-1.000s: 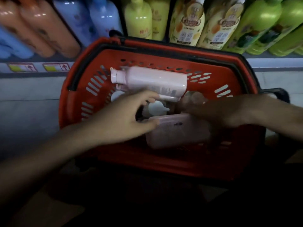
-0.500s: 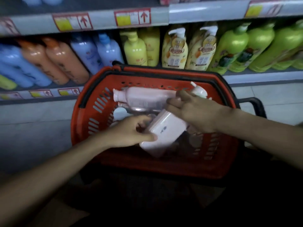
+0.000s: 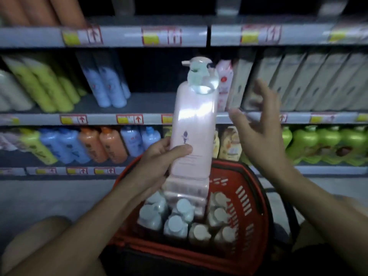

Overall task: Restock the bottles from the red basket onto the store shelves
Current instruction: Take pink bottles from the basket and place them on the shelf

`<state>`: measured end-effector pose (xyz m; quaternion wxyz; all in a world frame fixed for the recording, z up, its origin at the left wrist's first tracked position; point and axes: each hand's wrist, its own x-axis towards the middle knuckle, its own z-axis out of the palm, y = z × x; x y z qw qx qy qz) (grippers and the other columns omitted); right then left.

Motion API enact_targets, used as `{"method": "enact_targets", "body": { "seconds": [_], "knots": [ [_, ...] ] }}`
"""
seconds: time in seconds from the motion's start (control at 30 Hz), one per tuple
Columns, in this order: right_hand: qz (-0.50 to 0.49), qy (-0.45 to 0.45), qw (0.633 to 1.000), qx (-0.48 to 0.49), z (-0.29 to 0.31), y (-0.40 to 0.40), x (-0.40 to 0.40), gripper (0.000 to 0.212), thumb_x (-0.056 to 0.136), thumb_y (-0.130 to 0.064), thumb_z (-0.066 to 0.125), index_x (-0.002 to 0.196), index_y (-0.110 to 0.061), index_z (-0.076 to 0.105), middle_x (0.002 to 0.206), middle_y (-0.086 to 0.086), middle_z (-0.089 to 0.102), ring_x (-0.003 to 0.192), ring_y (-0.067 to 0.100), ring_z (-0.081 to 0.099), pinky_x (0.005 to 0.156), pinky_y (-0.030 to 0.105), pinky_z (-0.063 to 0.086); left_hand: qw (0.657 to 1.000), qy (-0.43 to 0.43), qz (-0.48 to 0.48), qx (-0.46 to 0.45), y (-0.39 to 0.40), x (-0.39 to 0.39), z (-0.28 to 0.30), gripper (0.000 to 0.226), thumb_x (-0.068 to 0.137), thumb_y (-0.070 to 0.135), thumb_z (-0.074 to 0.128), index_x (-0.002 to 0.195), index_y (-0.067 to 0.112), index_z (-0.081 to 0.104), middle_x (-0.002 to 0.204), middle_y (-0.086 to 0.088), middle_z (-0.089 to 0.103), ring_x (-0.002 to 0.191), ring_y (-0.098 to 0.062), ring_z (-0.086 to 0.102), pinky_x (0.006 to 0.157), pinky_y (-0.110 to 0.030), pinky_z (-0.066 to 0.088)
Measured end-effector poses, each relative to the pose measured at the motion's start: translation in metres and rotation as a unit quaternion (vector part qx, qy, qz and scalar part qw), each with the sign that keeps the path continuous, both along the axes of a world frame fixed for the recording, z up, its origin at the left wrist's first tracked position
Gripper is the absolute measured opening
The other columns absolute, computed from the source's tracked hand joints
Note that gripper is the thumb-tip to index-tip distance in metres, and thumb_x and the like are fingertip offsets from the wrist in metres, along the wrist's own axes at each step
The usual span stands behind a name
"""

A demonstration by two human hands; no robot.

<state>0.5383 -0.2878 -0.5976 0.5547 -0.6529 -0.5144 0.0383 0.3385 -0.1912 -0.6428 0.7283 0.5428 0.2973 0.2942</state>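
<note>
Left hand raised, fingers and thumb curled in a grip. Right hand level with it, fingers spread, empty.

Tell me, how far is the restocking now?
Early. In hand: the left hand grips one pink pump bottle upright above the red basket; the right hand is open beside it. Left: shelving it, then the many capped bottles in the basket.

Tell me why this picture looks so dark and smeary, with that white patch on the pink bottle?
Head view: dim store light; glare whitens the pink bottle gripped by the left hand; motion blur smears the open right hand and price tags; the wide lens splays the shelved bottles outward.
</note>
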Motion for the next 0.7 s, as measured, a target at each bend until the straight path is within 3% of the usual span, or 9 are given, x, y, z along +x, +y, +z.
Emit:
{"method": "enact_targets", "body": {
  "seconds": [0.03, 0.07, 0.1, 0.17, 0.33, 0.47, 0.57, 0.7],
  "knots": [
    [0.054, 0.153, 0.986, -0.027, 0.012, 0.001, -0.012, 0.065, 0.095, -0.041, 0.069, 0.152, -0.023, 0.044, 0.143, -0.004, 0.056, 0.128, 0.009, 0.058, 0.109, 0.051, 0.049, 1.000, -0.030, -0.002, -0.010, -0.004, 0.008, 0.015, 0.042, 0.072, 0.016, 0.071, 0.113, 0.005, 0.070, 0.099, -0.011, 0.079, 0.084, -0.019, 0.074, 0.076, -0.031, 0.063],
    [0.102, 0.249, 0.962, -0.044, 0.021, 0.003, -0.021, 0.063, 0.092, -0.043, 0.069, 0.149, -0.023, 0.050, 0.136, -0.003, 0.065, 0.122, 0.015, 0.065, 0.106, 0.053, 0.052, 0.998, -0.056, -0.001, -0.012, -0.010, 0.016, 0.031, 0.044, 0.073, 0.015, 0.070, 0.116, 0.003, 0.069, 0.104, -0.014, 0.077, 0.089, -0.022, 0.074, 0.082, -0.034, 0.063],
    [0.128, 0.268, 0.954, -0.032, 0.031, 0.005, -0.028, 0.059, 0.091, -0.039, 0.070, 0.145, -0.022, 0.054, 0.131, 0.000, 0.070, 0.118, 0.020, 0.069, 0.105, 0.054, 0.053, 0.997, -0.080, 0.001, -0.010, -0.015, 0.023, 0.046, 0.047, 0.075, 0.014, 0.069, 0.120, 0.001, 0.067, 0.110, -0.018, 0.076, 0.095, -0.026, 0.073, 0.089, -0.038, 0.061],
    [0.121, 0.224, 0.967, 0.016, 0.053, 0.003, -0.033, 0.048, 0.095, -0.028, 0.071, 0.140, -0.022, 0.057, 0.127, 0.003, 0.072, 0.115, 0.023, 0.071, 0.101, 0.052, 0.056, 0.994, -0.111, -0.001, 0.005, -0.022, 0.037, 0.071, 0.052, 0.079, 0.013, 0.068, 0.128, -0.003, 0.062, 0.121, -0.023, 0.071, 0.105, -0.030, 0.070, 0.098, -0.044, 0.057],
    [0.152, 0.252, 0.951, 0.090, 0.094, -0.017, -0.021, 0.046, 0.098, -0.014, 0.067, 0.141, -0.020, 0.057, 0.130, 0.003, 0.072, 0.119, 0.022, 0.070, 0.101, 0.049, 0.057, 0.987, -0.141, -0.012, 0.073, -0.027, 0.055, 0.113, 0.046, 0.082, 0.017, 0.077, 0.125, 0.005, 0.067, 0.118, -0.016, 0.074, 0.107, -0.026, 0.072, 0.093, -0.037, 0.059],
    [0.156, 0.243, 0.952, 0.103, 0.107, -0.028, -0.015, 0.047, 0.098, -0.014, 0.067, 0.143, -0.022, 0.056, 0.131, 0.001, 0.072, 0.119, 0.022, 0.070, 0.098, 0.047, 0.058, 0.985, -0.128, -0.009, 0.117, -0.029, 0.063, 0.129, 0.047, 0.077, 0.022, 0.077, 0.123, 0.011, 0.070, 0.117, -0.013, 0.076, 0.111, -0.031, 0.071, 0.099, -0.044, 0.054],
    [0.123, 0.222, 0.961, 0.110, 0.124, -0.031, -0.008, 0.043, 0.097, -0.017, 0.069, 0.138, -0.027, 0.060, 0.122, -0.002, 0.075, 0.109, 0.018, 0.074, 0.090, 0.043, 0.062, 0.983, -0.133, -0.011, 0.125, -0.034, 0.073, 0.144, 0.047, 0.078, 0.025, 0.078, 0.122, 0.012, 0.071, 0.117, -0.014, 0.075, 0.111, -0.033, 0.071, 0.097, -0.044, 0.054],
    [0.102, 0.179, 0.972, 0.117, 0.143, -0.037, 0.008, 0.039, 0.096, -0.018, 0.071, 0.133, -0.030, 0.063, 0.121, -0.005, 0.075, 0.110, 0.015, 0.072, 0.093, 0.048, 0.061, 0.980, -0.119, -0.021, 0.156, -0.036, 0.090, 0.162, 0.041, 0.079, 0.030, 0.082, 0.118, 0.021, 0.074, 0.114, -0.010, 0.077, 0.106, -0.032, 0.073, 0.089, -0.048, 0.059]
  ]
}}
